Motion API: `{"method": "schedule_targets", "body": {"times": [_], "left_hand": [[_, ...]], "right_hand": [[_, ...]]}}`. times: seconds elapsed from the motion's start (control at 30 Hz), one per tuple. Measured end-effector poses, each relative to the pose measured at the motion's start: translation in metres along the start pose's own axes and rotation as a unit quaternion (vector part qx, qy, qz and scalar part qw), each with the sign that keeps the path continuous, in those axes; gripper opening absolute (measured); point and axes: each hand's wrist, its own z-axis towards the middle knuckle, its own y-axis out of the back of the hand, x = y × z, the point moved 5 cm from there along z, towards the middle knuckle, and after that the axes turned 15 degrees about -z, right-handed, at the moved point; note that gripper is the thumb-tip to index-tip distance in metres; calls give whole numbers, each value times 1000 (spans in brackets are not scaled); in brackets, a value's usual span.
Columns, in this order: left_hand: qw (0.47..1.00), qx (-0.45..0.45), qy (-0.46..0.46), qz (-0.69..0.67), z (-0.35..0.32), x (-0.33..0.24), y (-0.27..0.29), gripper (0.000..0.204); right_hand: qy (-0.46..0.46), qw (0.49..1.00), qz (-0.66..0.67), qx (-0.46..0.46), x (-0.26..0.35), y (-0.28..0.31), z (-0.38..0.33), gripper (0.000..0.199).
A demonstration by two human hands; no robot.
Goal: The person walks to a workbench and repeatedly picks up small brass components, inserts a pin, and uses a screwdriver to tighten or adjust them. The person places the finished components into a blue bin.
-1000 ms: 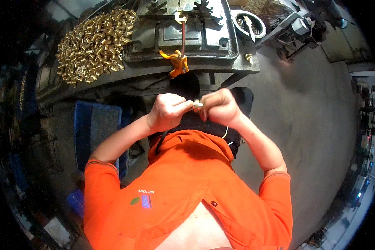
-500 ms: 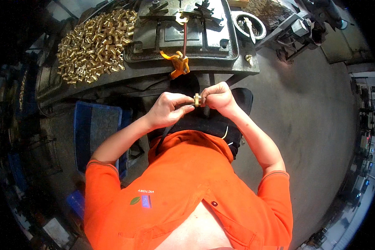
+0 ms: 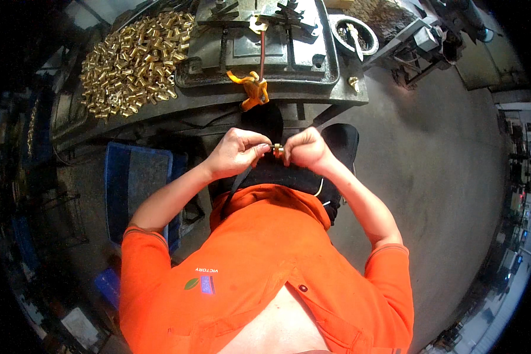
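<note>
Over my lap, in front of the bench, both hands meet at a small brass fitting (image 3: pixel 278 151). My right hand (image 3: pixel 308 150) is closed, its fingertips gripping the fitting's right side. My left hand (image 3: pixel 237 154) pinches a short dark piece (image 3: pixel 271 148) at the fitting's left side. Fingers cover most of this dark piece, so its kind is unclear. Whether it sits inside the fitting or just against it, I cannot tell.
On the bench (image 3: pixel 354 93) a large pile of brass fittings (image 3: pixel 135 65) lies left of a metal fixture plate (image 3: pixel 200 75). An orange-handled tool (image 3: pixel 255 91) hangs at the front edge. A round bowl (image 3: pixel 369 38) holds a brush (image 3: pixel 354 36). Blue crates (image 3: pixel 137 151) stand at lower left.
My left fingers have drawn slightly left from the brass fitting, showing more of the dark piece. My right hand has turned a little, its fingers now pointing further down.
</note>
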Motion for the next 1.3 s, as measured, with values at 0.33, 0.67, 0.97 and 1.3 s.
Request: {"method": "schedule_targets", "body": {"times": [0.33,0.67,0.97,1.3], "left_hand": [[939,30,-243,241,-7,-33,-16,8],[914,-2,-275,300,-7,-37,-10,7],[912,24,-282,297,-10,-31,-17,12],[923,17,-275,269,-10,-39,-11,8]], "right_hand": [[8,991,133,-17,-2,16,10,24],[-107,987,118,19,11,-4,-6,25],[-89,966,240,38,13,10,-2,17],[-61,990,44,120,20,-8,-12,20]]}}
